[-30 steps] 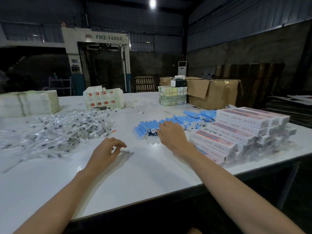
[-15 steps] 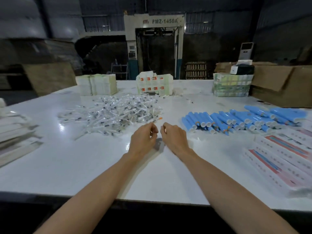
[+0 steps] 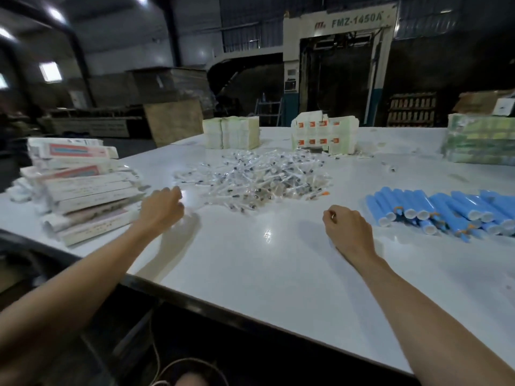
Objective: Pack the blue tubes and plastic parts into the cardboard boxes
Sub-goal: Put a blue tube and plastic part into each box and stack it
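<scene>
Several blue tubes (image 3: 446, 207) with white caps lie in a heap at the right of the white table (image 3: 278, 260). A pile of clear plastic parts (image 3: 259, 179) is spread at the middle back. Long white cardboard boxes (image 3: 83, 190) with red print are stacked at the table's left corner. My left hand (image 3: 163, 208) hovers between those boxes and the plastic pile, fingers loosely bent, with nothing seen in it. My right hand (image 3: 347, 229) rests on the table just left of the tubes. Its fingers are curled into a fist, and nothing shows inside.
At the back of the table stand pale paper stacks (image 3: 231, 132), white packs with orange squares (image 3: 323, 133) and a green wrapped bundle (image 3: 479, 140). The table's front edge runs diagonally from the left corner to the lower right. A large machine (image 3: 340, 65) stands behind.
The view has swung left, bringing the left box stack into sight. My hands, together half a second ago, have parted: the left one toward the boxes, the right one toward the tubes.
</scene>
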